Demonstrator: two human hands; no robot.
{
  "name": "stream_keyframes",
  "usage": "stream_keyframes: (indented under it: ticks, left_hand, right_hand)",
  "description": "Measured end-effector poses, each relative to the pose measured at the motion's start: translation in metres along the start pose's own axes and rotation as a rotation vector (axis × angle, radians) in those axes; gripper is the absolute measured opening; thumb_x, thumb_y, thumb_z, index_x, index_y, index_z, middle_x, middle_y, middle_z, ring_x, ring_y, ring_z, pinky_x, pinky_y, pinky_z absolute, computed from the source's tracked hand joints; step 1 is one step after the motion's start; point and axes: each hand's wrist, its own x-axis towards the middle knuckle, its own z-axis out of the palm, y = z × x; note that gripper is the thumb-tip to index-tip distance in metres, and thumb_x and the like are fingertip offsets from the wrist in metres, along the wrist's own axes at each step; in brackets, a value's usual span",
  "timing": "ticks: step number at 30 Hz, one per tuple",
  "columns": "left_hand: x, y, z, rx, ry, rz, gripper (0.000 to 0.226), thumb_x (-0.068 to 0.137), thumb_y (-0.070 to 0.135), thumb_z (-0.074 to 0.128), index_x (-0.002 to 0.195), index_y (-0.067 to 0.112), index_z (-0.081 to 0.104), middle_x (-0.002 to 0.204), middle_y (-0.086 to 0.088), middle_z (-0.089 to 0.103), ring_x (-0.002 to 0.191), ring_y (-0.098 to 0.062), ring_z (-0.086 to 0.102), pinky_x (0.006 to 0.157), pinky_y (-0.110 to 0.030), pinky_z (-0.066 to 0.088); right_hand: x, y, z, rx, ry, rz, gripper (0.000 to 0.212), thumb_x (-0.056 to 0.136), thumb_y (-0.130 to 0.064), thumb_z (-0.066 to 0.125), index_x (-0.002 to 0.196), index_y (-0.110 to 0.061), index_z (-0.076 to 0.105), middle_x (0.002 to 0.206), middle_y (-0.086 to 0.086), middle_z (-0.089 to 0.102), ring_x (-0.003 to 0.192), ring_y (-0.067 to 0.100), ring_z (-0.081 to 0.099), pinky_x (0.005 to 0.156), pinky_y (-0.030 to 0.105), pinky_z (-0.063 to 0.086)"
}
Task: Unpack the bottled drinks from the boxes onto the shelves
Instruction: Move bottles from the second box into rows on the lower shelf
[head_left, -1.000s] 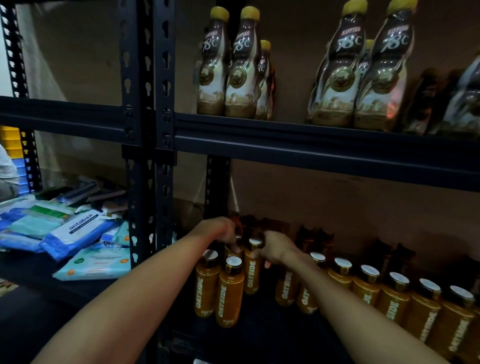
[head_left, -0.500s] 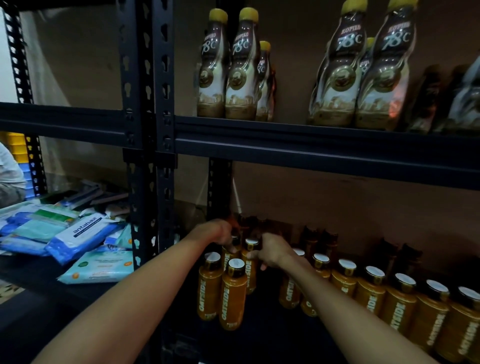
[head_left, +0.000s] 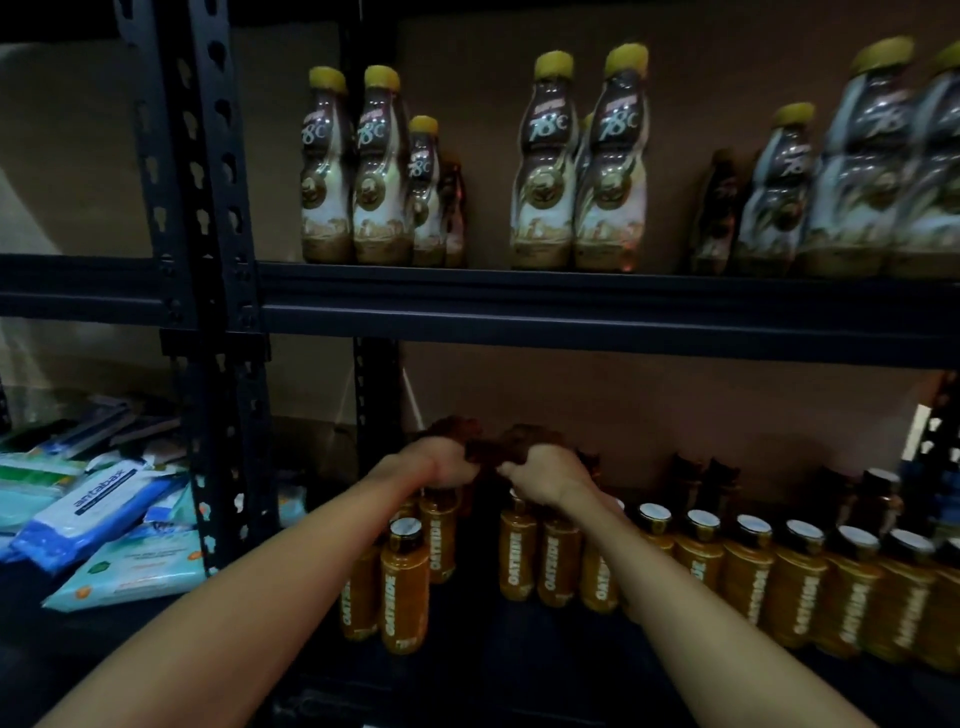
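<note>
Head view looks down at two bare arms that reach into the low shelf (head_left: 519, 686). The left hand (head_left: 436, 462) and the right hand (head_left: 540, 470) sit side by side, almost touching. Each has its fingers curled tight round the top of one of the dark bottles (head_left: 524, 441) at the back. It is blurry there, so I cannot tell if those bottles are lifted or stand on the shelf.

A lot looks done. Orange bottles (head_left: 405, 587) stand in a small bunch under the left hand. A long row of them runs off to the right of the right hand. Above the hands, the top shelf (head_left: 571, 312) holds tall bottles (head_left: 545, 171) with yellow caps. No box shows, so I cannot say how many drinks are left to put out.

Room is tight. The top shelf edge hangs not far above the hands, so a bottle should not go up high. A black post (head_left: 218, 260) stands left of the left hand, with wipe packs (head_left: 104, 514) past it. There is a dark gap right under the hands, between the orange bunches. Bare shelf lies nearer the person. A bump could tip the close orange bottles.
</note>
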Motion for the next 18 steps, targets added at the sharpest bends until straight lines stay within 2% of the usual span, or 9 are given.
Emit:
stream_keyframes:
  ticks: [4,6,9,13,15,18]
  left_hand:
    - [0.008,0.043,0.016,-0.032,-0.164,0.0,0.04,0.097,0.042,0.053,0.127,0.017,0.059,0.125,-0.006,0.059,0.116,-0.025,0.056,0.093,-0.033,0.045]
    - [0.01,0.056,0.026,-0.017,-0.207,0.022,0.038,0.093,0.039,0.059,0.124,0.017,0.06,0.127,-0.006,0.06,0.113,-0.026,0.058,0.093,-0.035,0.047]
    - [0.015,0.059,0.042,0.005,-0.215,-0.003,0.05,0.086,0.033,0.068,0.132,0.017,0.055,0.133,-0.006,0.057,0.121,-0.026,0.056,0.1,-0.038,0.047]
    - [0.016,0.055,0.049,-0.041,-0.179,-0.017,0.06,0.084,0.03,0.074,0.139,0.018,0.049,0.138,-0.004,0.053,0.126,-0.024,0.052,0.1,-0.034,0.045]
    - [0.014,0.054,0.047,-0.032,-0.173,-0.013,0.064,0.083,0.032,0.076,0.139,0.019,0.049,0.138,-0.003,0.053,0.127,-0.025,0.052,0.102,-0.036,0.045]
    - [0.011,0.054,0.043,-0.021,-0.177,0.022,0.066,0.078,0.032,0.081,0.135,0.023,0.052,0.136,-0.001,0.054,0.124,-0.023,0.052,0.102,-0.039,0.046]
  right_hand:
    - [-0.012,0.029,-0.025,-0.07,-0.006,0.089,0.034,0.1,-0.043,0.052,0.095,-0.014,0.07,0.103,0.007,0.071,0.099,0.023,0.067,0.078,0.031,0.049]
    - [-0.016,0.039,-0.027,-0.067,-0.076,0.081,0.027,0.098,-0.041,0.057,0.098,-0.016,0.069,0.098,0.005,0.074,0.091,0.019,0.071,0.083,0.034,0.055]
    - [-0.021,0.048,-0.015,-0.069,-0.118,0.009,0.018,0.094,-0.03,0.068,0.107,-0.019,0.066,0.098,0.003,0.074,0.074,0.015,0.074,0.081,0.036,0.061]
    - [-0.02,0.053,-0.001,-0.081,0.022,-0.018,0.028,0.092,-0.019,0.072,0.119,-0.019,0.066,0.107,0.003,0.072,0.079,0.016,0.075,0.084,0.037,0.06]
    - [-0.023,0.054,-0.002,-0.044,0.035,-0.028,0.033,0.09,-0.018,0.075,0.121,-0.021,0.067,0.115,0.004,0.07,0.087,0.019,0.073,0.087,0.038,0.06]
    - [-0.033,0.055,-0.006,-0.01,0.05,-0.032,0.039,0.086,-0.021,0.08,0.122,-0.023,0.066,0.123,0.004,0.058,0.087,0.022,0.071,0.086,0.039,0.06]
